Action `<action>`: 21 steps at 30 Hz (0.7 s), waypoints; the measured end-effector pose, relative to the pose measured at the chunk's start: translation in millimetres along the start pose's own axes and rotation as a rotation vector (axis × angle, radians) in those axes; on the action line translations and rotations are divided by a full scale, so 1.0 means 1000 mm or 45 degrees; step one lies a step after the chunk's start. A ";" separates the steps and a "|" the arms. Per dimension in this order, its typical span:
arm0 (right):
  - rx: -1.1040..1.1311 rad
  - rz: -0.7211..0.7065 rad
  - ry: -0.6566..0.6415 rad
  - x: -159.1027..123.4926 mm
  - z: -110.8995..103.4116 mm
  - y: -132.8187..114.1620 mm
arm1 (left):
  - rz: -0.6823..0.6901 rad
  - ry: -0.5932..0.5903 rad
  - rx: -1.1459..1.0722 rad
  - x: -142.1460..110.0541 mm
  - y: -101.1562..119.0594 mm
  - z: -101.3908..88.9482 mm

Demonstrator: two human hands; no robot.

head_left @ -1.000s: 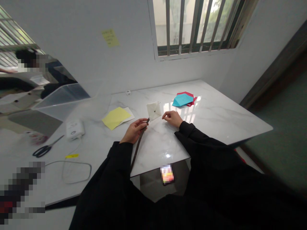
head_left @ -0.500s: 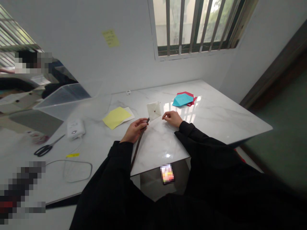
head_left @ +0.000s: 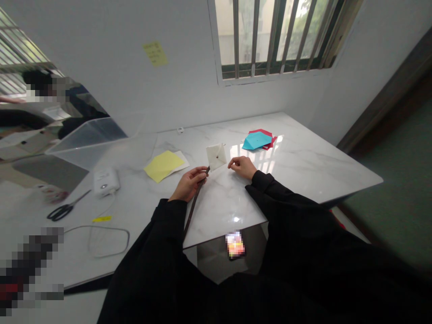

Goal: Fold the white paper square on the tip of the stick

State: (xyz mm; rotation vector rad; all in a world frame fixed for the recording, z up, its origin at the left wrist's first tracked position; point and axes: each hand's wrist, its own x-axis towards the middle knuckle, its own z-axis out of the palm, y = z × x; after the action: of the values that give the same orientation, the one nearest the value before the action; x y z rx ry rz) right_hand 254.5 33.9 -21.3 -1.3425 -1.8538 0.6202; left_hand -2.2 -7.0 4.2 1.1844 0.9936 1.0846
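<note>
My left hand [head_left: 188, 183] grips a narrow dark brown strap [head_left: 195, 202], whose end pokes up past the fingers and whose length hangs toward the table's near edge. The strap's upper tip sits just below a white folded paper square [head_left: 216, 156] with a small dark dot on it. My right hand [head_left: 241, 167] rests to the right of that square, its fingers curled and holding nothing. Farther back, a blue folded paper [head_left: 256, 141] lies on a red paper [head_left: 266, 133].
On the white marble table [head_left: 303, 168] lie yellow paper [head_left: 162, 165] on a white sheet, black-handled scissors [head_left: 64, 211], a white device [head_left: 106, 182], a looped cable [head_left: 110, 242] and a yellow tag [head_left: 101, 219]. A clear plastic box [head_left: 87, 143] stands at the left. A blurred object [head_left: 235, 245] lies below the near edge.
</note>
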 end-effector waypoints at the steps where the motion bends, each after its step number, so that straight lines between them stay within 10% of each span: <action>1: 0.002 0.000 -0.001 0.000 0.000 0.000 | 0.002 -0.001 -0.006 0.000 0.000 0.000; 21: -0.008 -0.004 0.012 0.000 0.000 -0.001 | 0.000 0.001 -0.010 0.002 -0.001 -0.001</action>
State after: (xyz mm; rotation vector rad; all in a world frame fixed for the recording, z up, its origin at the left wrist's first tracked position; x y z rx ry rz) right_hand 254.2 33.2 -20.2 -1.3445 -1.8512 0.6063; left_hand -2.3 -5.4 2.8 1.1777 0.9896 1.0882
